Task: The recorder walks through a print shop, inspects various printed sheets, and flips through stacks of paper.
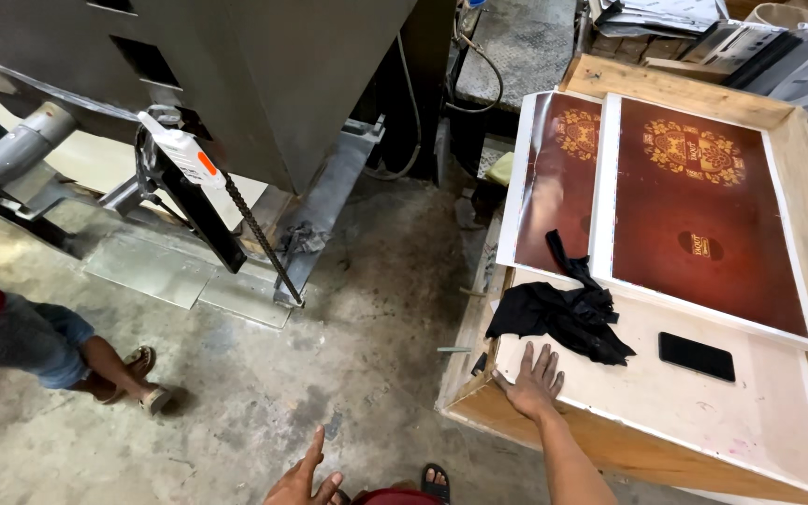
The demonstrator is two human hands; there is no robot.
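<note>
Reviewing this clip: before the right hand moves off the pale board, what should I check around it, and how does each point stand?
1. Right hand flat on the corner of the pale board: ok, palm down, fingers spread.
2. Right hand clear of the black cloth: ok, the cloth lies just beyond the fingertips, apart.
3. Black phone lying flat on the board, away from the edge: ok.
4. Left hand free: ok, open over the concrete floor, holding nothing.
5. Printed red sheets lying flat: cannot tell, the cloth covers one sheet's lower edge.
6. Another person's sandalled foot clear of the board: ok.
</note>
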